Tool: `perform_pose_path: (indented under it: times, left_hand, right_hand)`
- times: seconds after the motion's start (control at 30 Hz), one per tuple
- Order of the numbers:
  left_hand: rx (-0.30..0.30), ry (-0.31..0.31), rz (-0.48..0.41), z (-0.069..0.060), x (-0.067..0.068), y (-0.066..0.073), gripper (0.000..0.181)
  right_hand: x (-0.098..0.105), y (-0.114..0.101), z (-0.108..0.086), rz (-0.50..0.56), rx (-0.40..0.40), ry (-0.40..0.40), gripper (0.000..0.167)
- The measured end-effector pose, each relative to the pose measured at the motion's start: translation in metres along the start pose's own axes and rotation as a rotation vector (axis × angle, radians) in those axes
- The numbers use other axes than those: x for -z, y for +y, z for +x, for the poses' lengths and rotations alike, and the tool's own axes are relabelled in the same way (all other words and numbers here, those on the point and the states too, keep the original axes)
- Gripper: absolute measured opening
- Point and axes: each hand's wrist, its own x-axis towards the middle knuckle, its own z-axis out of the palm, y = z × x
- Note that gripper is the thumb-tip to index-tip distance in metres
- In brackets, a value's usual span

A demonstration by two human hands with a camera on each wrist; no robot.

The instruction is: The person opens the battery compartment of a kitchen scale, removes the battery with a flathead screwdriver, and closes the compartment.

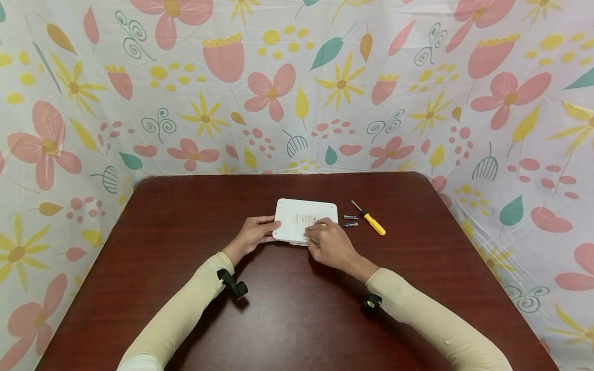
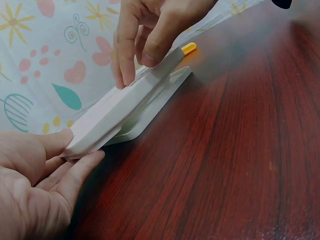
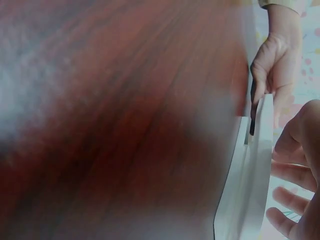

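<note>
A white, flat, square device (image 1: pixel 297 206) with rounded corners and small print on its upper face lies tilted over the table. My left hand (image 1: pixel 252 233) grips its left edge, the thumb on top and fingers underneath. With bent fingers my right hand (image 1: pixel 330 242) touches the printed face near the front right; whether anything small is under the fingertips is hidden. Seen from the left wrist, a thinner white plate (image 2: pixel 137 122) lies below the thicker white body (image 2: pixel 107 117), a gap between them. Two small batteries (image 1: pixel 350 224) lie just right of the device.
A screwdriver (image 1: pixel 374 224) with a yellow handle lies right of the batteries. The dark red-brown wooden table (image 1: pixel 287 319) has its far edge against a flower-patterned curtain (image 1: pixel 274 139), which also runs along both sides.
</note>
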Motion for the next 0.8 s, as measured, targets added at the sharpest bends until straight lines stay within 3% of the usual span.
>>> perform_pose_path:
  times: [0.37,0.63,0.8]
  left_hand:
    - [0.010,-0.001,0.013,0.000,0.001,0.000,0.044]
    - [0.010,-0.001,0.011,0.000,0.000,-0.001,0.044]
    - [0.009,0.007,0.003,0.000,0.000,-0.001,0.044]
  right_hand:
    - [-0.002,0.002,-0.014,-0.031,-0.079,-0.038,0.033]
    - [0.001,0.000,-0.016,-0.067,-0.079,-0.100,0.041]
    - [0.008,0.004,-0.016,0.012,-0.093,-0.135,0.043]
